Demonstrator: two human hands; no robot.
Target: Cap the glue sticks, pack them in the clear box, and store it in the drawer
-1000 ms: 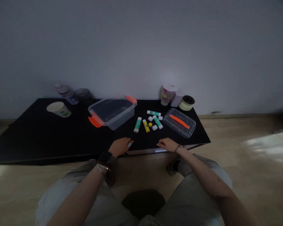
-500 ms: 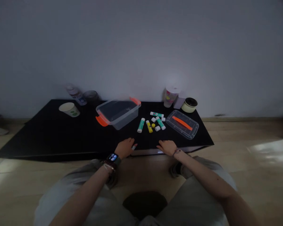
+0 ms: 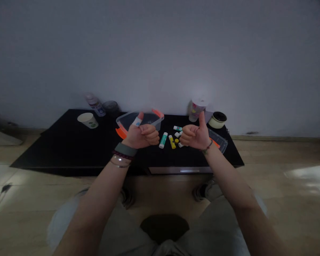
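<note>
Both my hands are raised above the black table, closed into fists with thumbs up. My left hand (image 3: pixel 143 134) is in front of a clear plastic box with orange handles (image 3: pixel 156 123), and a small white-and-blue strip sits on its thumb. My right hand (image 3: pixel 196 136) partly hides a clear lid with an orange strip (image 3: pixel 220 145). Between my hands lie a teal glue stick (image 3: pixel 163 140), a yellow glue stick (image 3: pixel 172 142) and several white caps (image 3: pixel 178 134). Neither hand touches these things.
The low black table (image 3: pixel 56 156) stands against a grey wall on a wooden floor. Along its back are a paper cup (image 3: pixel 87 120), a plastic bottle (image 3: pixel 95 105), a clear cup (image 3: pixel 196 111) and a cream jar with a black lid (image 3: pixel 217 120).
Both hands have lifted from the table's front edge and turned into raised fists with thumbs up. The view has shifted slightly, so the table's contents sit further right.
</note>
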